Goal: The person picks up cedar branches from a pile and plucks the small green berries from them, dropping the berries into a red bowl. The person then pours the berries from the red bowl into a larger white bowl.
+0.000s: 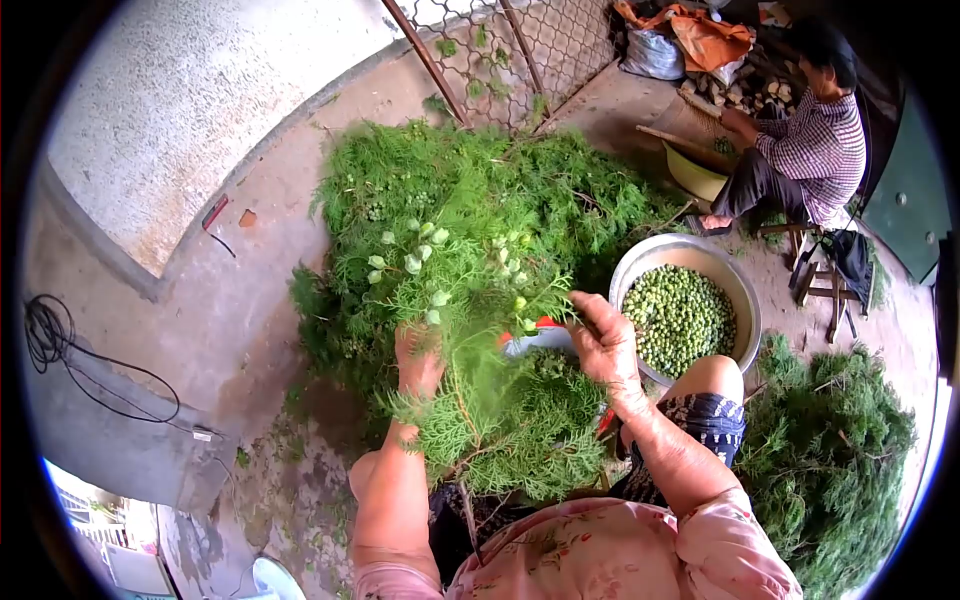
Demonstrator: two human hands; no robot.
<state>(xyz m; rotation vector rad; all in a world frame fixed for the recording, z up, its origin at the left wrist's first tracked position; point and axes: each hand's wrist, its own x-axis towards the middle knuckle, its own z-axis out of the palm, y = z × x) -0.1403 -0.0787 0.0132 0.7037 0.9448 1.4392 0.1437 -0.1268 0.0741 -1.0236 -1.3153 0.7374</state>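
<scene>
My left hand (418, 362) is closed around a leafy evergreen branch (465, 400), its fingers partly covered by the foliage. The branch lies across my lap, its bare woody stem pointing toward me. Pale green cones (413, 262) cluster at its far end. My right hand (605, 345) is at the branch's right side, thumb and fingers pinched together by a sprig tip; what lies between them is too small to make out. Beneath the branch, a container with a red edge (547, 323) is mostly hidden. A metal basin (748, 290) of green cones (680, 320) stands right of my right hand.
A big heap of cut branches (370, 190) lies ahead, another pile (830, 450) at my right. Another person (815, 150) sits at the upper right by a yellow-green basin (690, 175). A metal lattice (500, 60) leans behind. Black cable (110, 375) lies left.
</scene>
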